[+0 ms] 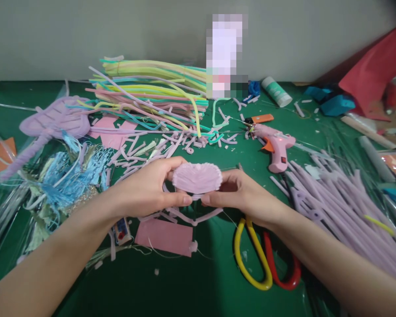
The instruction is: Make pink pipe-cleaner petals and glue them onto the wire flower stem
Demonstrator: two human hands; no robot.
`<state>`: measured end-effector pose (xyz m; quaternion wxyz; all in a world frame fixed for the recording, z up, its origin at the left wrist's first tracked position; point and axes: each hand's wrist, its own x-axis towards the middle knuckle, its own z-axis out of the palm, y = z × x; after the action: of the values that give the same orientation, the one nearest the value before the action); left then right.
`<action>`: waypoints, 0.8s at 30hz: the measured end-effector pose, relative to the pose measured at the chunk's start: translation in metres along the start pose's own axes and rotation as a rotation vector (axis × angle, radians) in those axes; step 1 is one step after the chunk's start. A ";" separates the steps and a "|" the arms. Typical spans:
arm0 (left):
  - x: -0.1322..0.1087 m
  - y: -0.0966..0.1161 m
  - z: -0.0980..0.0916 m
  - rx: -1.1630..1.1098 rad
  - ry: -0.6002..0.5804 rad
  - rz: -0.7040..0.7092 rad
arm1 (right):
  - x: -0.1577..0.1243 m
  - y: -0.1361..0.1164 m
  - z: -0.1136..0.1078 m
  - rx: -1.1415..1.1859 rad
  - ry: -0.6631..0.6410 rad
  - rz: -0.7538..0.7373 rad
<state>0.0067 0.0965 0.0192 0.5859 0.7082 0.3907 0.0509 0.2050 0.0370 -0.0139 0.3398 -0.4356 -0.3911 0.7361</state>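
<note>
Between both hands, above the green table, is a pale purple fan-shaped piece (pixel 197 178) that looks made of fuzzy pipe cleaners. My left hand (pixel 165 187) pinches its left side, thumb at the lower edge. On the opposite side, my right hand (pixel 232 189) grips it with thumb and fingers. A thin stem hangs below the piece. Bent purple pipe cleaners (pixel 194 220) lie under it, close to a pink paper rectangle (pixel 166 237). Scissors (pixel 252 257) with one yellow and one red handle rest below my right hand, their blades largely hidden.
A pink glue gun (pixel 277 143) lies right of centre. Bundled coloured pipe cleaners (pixel 152 83) fill the back; loose purple ones (pixel 330 198) spread at right. At left are blue tassels (pixel 89 163) and a purple leaf-shaped piece (pixel 59 116). A white-green tube (pixel 276 91) lies behind.
</note>
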 end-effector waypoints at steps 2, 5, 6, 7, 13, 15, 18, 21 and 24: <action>0.001 0.000 0.001 -0.032 -0.015 -0.009 | 0.000 0.001 0.000 -0.009 0.002 -0.006; 0.001 -0.002 -0.001 -0.079 -0.022 -0.030 | 0.000 0.004 -0.003 -0.039 0.012 -0.006; 0.001 -0.003 -0.002 -0.088 -0.022 -0.034 | 0.001 0.004 -0.004 -0.055 0.009 0.001; 0.001 -0.004 -0.003 -0.087 -0.021 -0.039 | 0.001 0.003 -0.005 -0.072 -0.006 0.013; 0.000 -0.007 -0.006 -0.027 0.035 -0.045 | -0.004 -0.010 -0.010 -0.237 -0.113 0.054; -0.002 -0.007 -0.006 -0.026 0.067 -0.041 | -0.009 -0.015 -0.012 -0.296 -0.035 0.080; -0.007 -0.007 -0.006 -0.048 0.083 -0.029 | -0.016 -0.018 -0.012 -0.284 0.081 0.092; -0.011 -0.006 -0.005 -0.072 0.041 -0.030 | -0.019 -0.014 -0.011 -0.243 0.095 0.081; -0.013 -0.002 -0.001 -0.067 -0.005 -0.069 | -0.019 -0.007 -0.007 -0.193 0.075 0.076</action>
<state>-0.0041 0.0893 0.0227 0.6116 0.6744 0.4116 0.0419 0.2202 0.0262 -0.0026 0.2826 -0.5078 -0.4304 0.6907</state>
